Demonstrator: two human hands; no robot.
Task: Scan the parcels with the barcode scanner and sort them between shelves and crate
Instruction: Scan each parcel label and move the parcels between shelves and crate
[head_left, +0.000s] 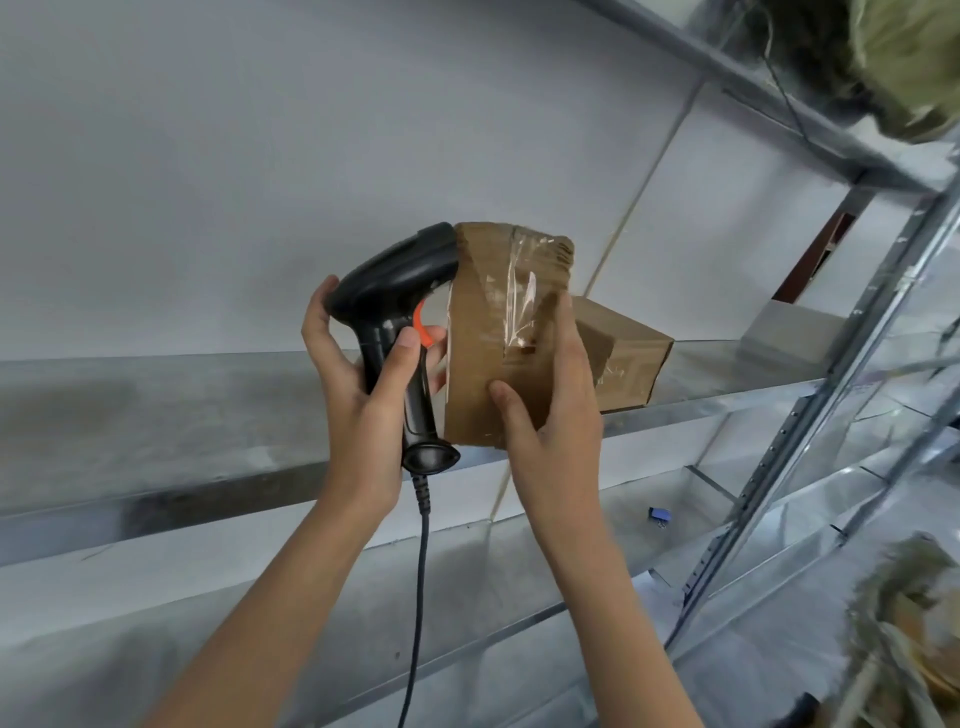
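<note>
Parcels are few here, and the one in hand is small beside the metal shelving (218, 415), which fills the view behind both grips; its grey shelf boards run across behind the hands, and its perforated upright (810, 415) rises well off to the right of them. Next in size comes the held parcel (498, 322), a brown cardboard box with clear tape across its face, raised in front of the shelf between the two hands; the right hand (550, 415) grips its right side, thumb pressed on the front face low down and fingers wrapped round the far edge. Just behind that grip, and touching the shelf board, lies a second parcel (623, 358), also brown cardboard, half hidden by the held one. Left of the box, the left hand (363, 395) is closed round the handle of the black barcode scanner (400, 291); a fingertip lies beside the orange trigger (423, 327), though I cannot tell whether it presses; the scanner's head touches the upper left edge of the held parcel, pointing at it. Below the left grip the scanner's black cable (421, 597) hangs down between the forearms. Far below and right of the right hand, a small blue object (658, 515) rests on a lower shelf; it is too small to identify.
</note>
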